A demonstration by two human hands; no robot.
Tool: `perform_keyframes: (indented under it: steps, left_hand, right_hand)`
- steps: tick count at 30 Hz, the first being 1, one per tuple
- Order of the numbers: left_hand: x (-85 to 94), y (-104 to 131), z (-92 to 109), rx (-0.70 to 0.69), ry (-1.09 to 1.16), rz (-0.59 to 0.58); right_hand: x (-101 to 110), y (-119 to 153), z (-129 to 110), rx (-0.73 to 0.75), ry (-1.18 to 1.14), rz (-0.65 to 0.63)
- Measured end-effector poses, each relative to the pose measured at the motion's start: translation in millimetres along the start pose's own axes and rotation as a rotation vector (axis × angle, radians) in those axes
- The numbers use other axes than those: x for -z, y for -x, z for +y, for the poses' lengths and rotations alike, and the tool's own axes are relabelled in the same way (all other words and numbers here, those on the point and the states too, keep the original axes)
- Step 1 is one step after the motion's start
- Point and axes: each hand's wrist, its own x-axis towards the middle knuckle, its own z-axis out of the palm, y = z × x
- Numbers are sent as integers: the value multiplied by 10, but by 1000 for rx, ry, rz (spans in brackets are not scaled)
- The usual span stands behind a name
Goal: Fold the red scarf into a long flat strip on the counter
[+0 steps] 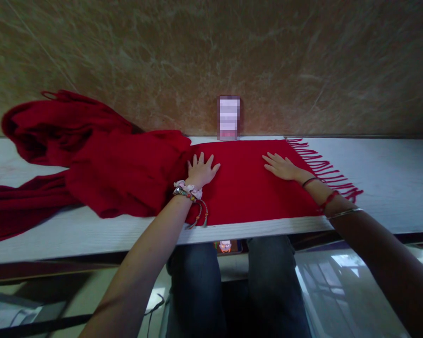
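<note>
A red fringed scarf (245,188) lies across a narrow white tabletop. Its right end is spread flat, with the fringe (320,164) fanned out beyond it, while the left part is heaped in loose folds (116,164). My left hand (201,171) rests palm down on the flat cloth beside the heap, fingers spread. Flat on the cloth near the fringed end lies my right hand (280,166), its fingers stretched out to the left. Neither hand grips anything. Bracelets circle both wrists.
A phone (229,117) with a blurred screen leans against the brown marbled wall (155,61) behind the table. Another lit phone screen (226,246) shows below the front edge, by my legs (197,286). The white tabletop (391,188) extends to the right.
</note>
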Motion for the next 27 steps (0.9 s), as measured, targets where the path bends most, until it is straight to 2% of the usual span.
perform_keyframes:
  steps: [3, 6, 9, 11, 12, 14, 16, 18, 22, 25, 27]
  left_hand:
    - [106, 73, 35, -35, -56, 17]
    - [414, 144, 13, -119, -146, 81]
    - [772, 169, -159, -113, -244, 211]
    - [903, 163, -373, -49, -300, 288]
    - [921, 159, -506, -6, -318, 300]
    - [880, 157, -801, 128, -335, 215]
    - [798, 167, -1107, 201, -336, 132]
    - [743, 190, -1391, 208, -356, 117]
    - [758, 235, -1843, 209, -401, 196]
    - [773, 203, -2079, 163, -405, 253]
    - [774, 156, -2157, 147, -391, 239]
  right_hand:
    - [12, -43, -122, 11, -1, 58]
    - [80, -129, -445, 104, -18, 127]
    - [165, -252, -901, 213, -41, 109]
    - [185, -342, -1204, 274, -57, 94]
    - [177, -384, -1332, 295, -64, 89]
    - [128, -453, -1512, 306, -68, 66]
    - [52, -499, -1580, 292, -47, 49]
    - [-23, -522, -1560, 285, -12, 64]
    - [-98, -526, -1456, 308, 40, 148]
    - [-94, -514, -1441, 313, 51, 156]
    - [-79, -503, -1457, 305, 50, 139]
